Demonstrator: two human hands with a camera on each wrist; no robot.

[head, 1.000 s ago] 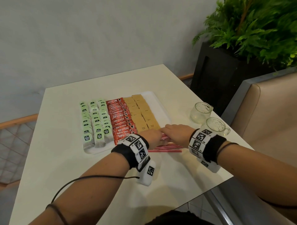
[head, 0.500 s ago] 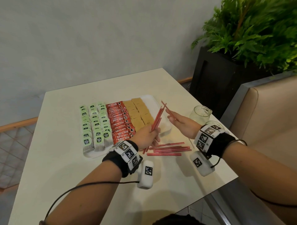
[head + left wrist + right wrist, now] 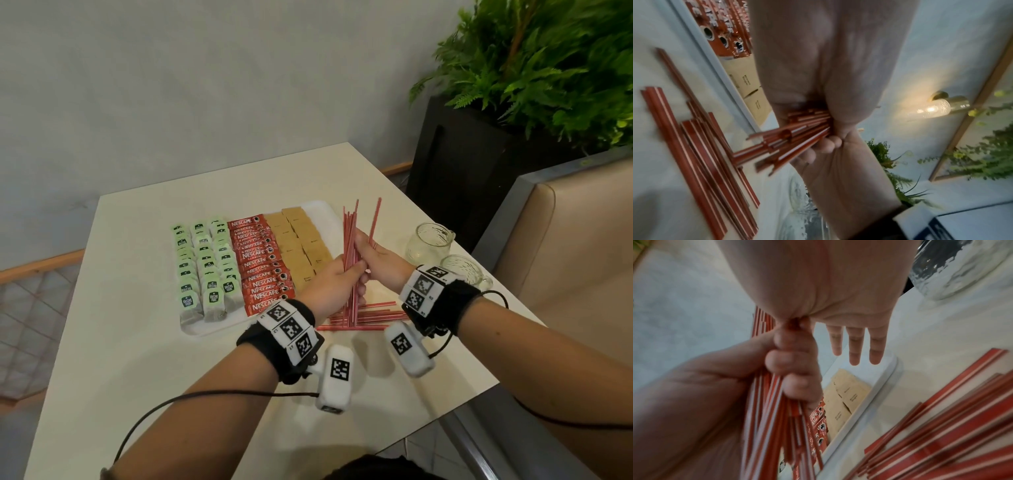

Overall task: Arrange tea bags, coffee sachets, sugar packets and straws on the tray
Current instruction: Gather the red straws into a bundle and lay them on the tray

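Observation:
On the white tray (image 3: 326,208) lie rows of green tea bags (image 3: 205,267), red coffee sachets (image 3: 261,261) and brown sugar packets (image 3: 301,240). My left hand (image 3: 334,281) grips a bundle of red straws (image 3: 350,233) upright over the tray's near right corner. Its curled fingers (image 3: 789,363) wrap the bundle (image 3: 803,128). My right hand (image 3: 381,263) is against the bundle from the right and pinches a single straw (image 3: 375,222) that sticks up; three of its fingers (image 3: 856,345) stay straight. Several loose straws (image 3: 371,313) lie on the table below both hands.
Two glass jars (image 3: 428,241) (image 3: 463,272) stand on the table right of the tray. A black planter (image 3: 462,178) with a fern and a beige bench seat (image 3: 568,246) lie beyond the table's right edge. Bare tabletop (image 3: 120,342) shows at the left.
Both hands were down on the straws lying on the table. The left hand lifted a bundle and turned it upright, and the right hand brought one more straw up to it.

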